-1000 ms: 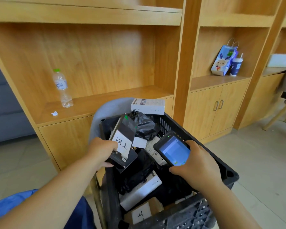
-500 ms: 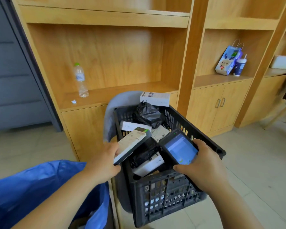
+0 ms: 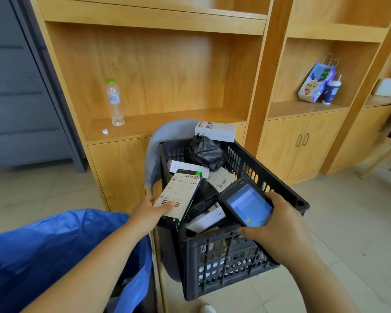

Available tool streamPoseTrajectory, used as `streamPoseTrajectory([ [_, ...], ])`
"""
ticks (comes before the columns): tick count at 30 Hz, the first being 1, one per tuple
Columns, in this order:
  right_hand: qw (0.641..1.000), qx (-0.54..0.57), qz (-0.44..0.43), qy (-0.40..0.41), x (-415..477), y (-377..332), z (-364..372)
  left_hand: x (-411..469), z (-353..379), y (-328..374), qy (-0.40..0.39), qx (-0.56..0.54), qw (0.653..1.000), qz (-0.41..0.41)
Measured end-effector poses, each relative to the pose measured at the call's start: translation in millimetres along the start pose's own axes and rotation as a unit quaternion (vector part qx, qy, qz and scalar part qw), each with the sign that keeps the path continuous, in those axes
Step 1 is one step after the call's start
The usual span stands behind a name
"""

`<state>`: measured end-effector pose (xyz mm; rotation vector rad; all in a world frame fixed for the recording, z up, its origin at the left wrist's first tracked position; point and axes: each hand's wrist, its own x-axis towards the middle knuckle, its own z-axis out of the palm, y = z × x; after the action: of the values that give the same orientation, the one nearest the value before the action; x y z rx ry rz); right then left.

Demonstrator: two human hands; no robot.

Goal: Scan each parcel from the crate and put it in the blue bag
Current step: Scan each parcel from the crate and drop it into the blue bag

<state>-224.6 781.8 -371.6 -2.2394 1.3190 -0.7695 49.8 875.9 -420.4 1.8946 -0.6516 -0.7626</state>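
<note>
One parcel up for scanning, crate [image 3: 224, 256] still well stocked.
L hand [image 3: 148, 213] grips labelled box [image 3: 181, 197] over crate's near-left corner; R hand [image 3: 278, 231] clasps scanner [image 3: 246, 202]; blue bag [image 3: 54, 251] waits.

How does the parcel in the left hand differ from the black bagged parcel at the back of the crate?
The held parcel is a rigid flat box; the bagged parcel is crumpled black plastic. The held parcel shows a barcode label; the bagged parcel shows none. The left hand lifts one; the other lies in the crate.
</note>
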Motion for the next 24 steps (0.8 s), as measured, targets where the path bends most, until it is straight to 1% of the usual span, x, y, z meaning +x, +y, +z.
streamPoseTrajectory([
  [2,1.0,-0.008,-0.001,0.0,-4,-1,3,-3,1,-2,-0.015,-0.047,0.998,-0.025],
  [5,1.0,-0.012,0.002,-0.002,-11,-2,6,-12,0,0,0.003,-0.125,0.99,-0.072],
  [8,1.0,-0.011,0.012,-0.007,-19,-2,9,-25,-3,1,0.027,-0.273,0.954,-0.123],
  [10,1.0,-0.009,0.02,-0.014,-25,-4,10,-38,-8,1,0.035,-0.355,0.927,-0.117],
  [12,1.0,-0.004,0.02,-0.021,-32,-8,11,-53,-14,-2,0.026,-0.397,0.914,-0.08],
  [14,0.999,-0.006,0.011,-0.029,-39,-14,11,-66,-19,-10,0.025,-0.399,0.916,-0.039],
  [18,0.998,-0.034,-0.017,-0.059,-53,-28,12,-88,-31,-31,0.085,-0.36,0.929,0.022],
  [22,0.985,-0.097,-0.074,-0.124,-69,-41,13,-106,-44,-55,0.137,-0.296,0.942,0.077],
  [24,0.976,-0.113,-0.103,-0.154,-76,-48,14,-115,-49,-66,0.167,-0.274,0.943,0.095],
])
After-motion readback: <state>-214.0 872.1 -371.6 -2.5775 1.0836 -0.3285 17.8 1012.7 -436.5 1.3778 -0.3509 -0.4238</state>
